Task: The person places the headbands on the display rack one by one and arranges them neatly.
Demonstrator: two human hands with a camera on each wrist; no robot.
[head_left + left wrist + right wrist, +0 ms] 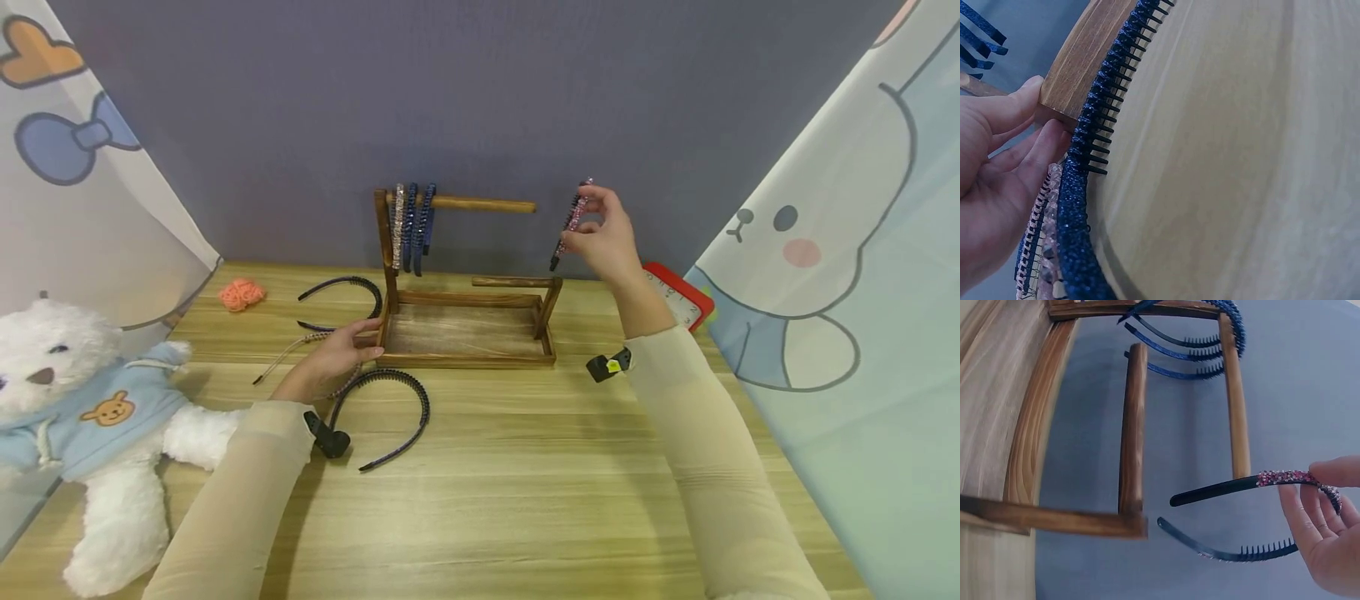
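Observation:
A wooden rack (465, 362) with a tray base stands by the back wall. Three headbands (408, 229), one pinkish silver and two dark blue, hang near the post end of its upper rod (487, 203). My left hand (333, 360) pinches the tray's left corner, thumb against one face and fingers against another in the left wrist view. My right hand (609, 237) holds a pink glittery headband (1288, 477) with black ends and inner teeth, pinched at its curve. Its ends point toward the rack, just off the upper rod's free end, not touching it in the right wrist view.
Dark blue toothed headbands (426, 400) and a pinkish beaded one (283, 358) lie around my left hand. A white plush bear (123, 500) in a blue top sits at left. An orange bundle (242, 294) lies back left; a red-framed clock (678, 296) is behind my right arm.

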